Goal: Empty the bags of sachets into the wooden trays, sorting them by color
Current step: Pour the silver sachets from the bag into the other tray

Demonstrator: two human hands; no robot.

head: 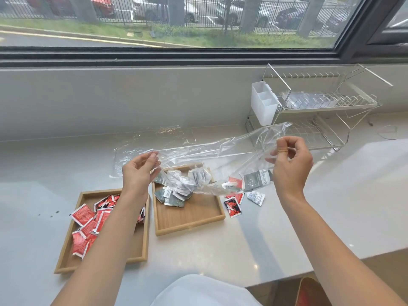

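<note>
We hold a clear plastic bag (212, 155) stretched above the right wooden tray (189, 215), which serves as our landmark here. Our left hand (139, 171) pinches the bag's one end just above the tray's far left corner, and our right hand (291, 164) pinches the other end, up and to the right of the tray; the hands are well apart. Grey and white sachets (183, 186) lie heaped in the tray's far half (some seen through the sagging plastic). Left of this tray, just beside it, the second wooden tray (68, 257) holds red sachets (88, 226), partly hidden by our left forearm. Right of the landmark tray, loose sachets (245, 195) in red, grey and white lie on the desk (287, 239). Beyond the tray, to the right, a wire dish rack (320, 107) stands by the window.
</note>
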